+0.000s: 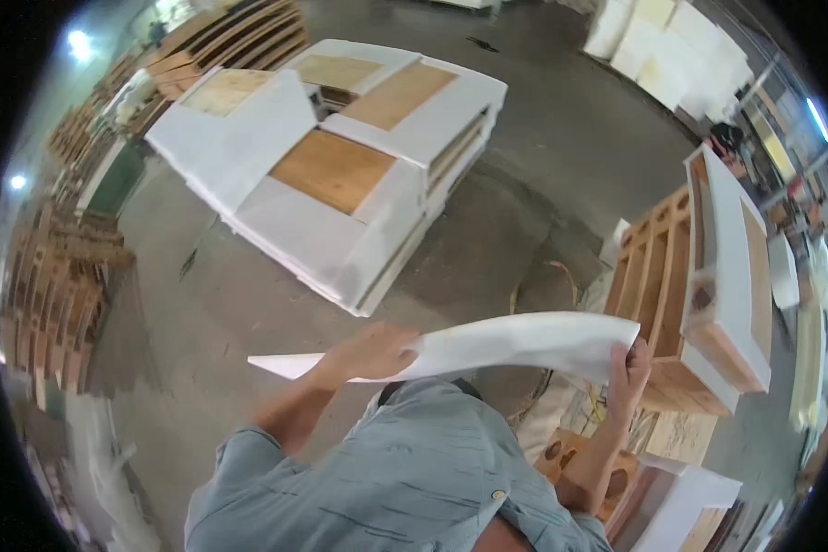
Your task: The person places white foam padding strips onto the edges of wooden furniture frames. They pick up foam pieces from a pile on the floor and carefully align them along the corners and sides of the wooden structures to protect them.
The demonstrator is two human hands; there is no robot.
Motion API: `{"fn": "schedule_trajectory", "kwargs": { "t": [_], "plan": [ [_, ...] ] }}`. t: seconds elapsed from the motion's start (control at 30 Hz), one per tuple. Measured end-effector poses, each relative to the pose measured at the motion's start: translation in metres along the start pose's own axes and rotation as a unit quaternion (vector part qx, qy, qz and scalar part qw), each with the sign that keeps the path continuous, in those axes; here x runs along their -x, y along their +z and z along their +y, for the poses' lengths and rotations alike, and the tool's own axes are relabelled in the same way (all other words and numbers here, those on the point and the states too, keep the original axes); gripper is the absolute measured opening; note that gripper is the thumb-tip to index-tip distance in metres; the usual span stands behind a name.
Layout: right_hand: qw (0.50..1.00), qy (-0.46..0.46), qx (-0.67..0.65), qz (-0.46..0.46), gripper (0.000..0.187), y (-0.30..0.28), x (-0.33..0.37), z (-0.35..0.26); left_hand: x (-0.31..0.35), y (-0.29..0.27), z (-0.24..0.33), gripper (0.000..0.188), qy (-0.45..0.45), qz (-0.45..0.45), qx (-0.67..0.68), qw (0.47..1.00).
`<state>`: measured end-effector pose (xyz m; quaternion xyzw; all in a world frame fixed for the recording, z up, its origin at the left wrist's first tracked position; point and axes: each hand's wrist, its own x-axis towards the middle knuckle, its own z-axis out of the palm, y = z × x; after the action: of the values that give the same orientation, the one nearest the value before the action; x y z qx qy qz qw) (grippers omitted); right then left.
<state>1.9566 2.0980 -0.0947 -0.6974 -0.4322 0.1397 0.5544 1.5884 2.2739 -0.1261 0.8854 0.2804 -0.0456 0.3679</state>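
Note:
A long, curved strip of white foam sheet [515, 336] stretches across in front of my waist, tapering to a point at its left end. My left hand [373, 352] is closed over the strip left of its middle. At the strip's right end, my right hand [629, 368] grips the corner between thumb and fingers. The sheet bows upward between the two hands. Just beyond the right hand stands a wooden frame [653, 267] with open slots and a white padded side.
Ahead on the concrete floor lie large white-padded frames [322, 212] with bare wood panels. Wooden frames [55, 285] are stacked at left. White foam sheets [667, 55] stand at the far right. Another padded frame [672, 501] is by my right elbow. Cords [561, 276] lie on the floor.

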Motion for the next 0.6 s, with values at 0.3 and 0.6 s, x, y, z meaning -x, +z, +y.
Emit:
{"fn": "schedule_trajectory", "kwargs": {
  "t": [0.3, 0.6],
  "plan": [
    [0.922, 0.027, 0.032, 0.384, 0.024, -0.089, -0.027, 0.047, -0.189, -0.037, 0.037, 0.027, 0.035, -0.074, -0.043, 0.996],
    [0.632, -0.089, 0.115, 0.761, 0.018, -0.221, -0.054, 0.073, -0.383, -0.075, 0.186, 0.031, 0.321, -0.192, -0.064, 0.925]
  ]
}}
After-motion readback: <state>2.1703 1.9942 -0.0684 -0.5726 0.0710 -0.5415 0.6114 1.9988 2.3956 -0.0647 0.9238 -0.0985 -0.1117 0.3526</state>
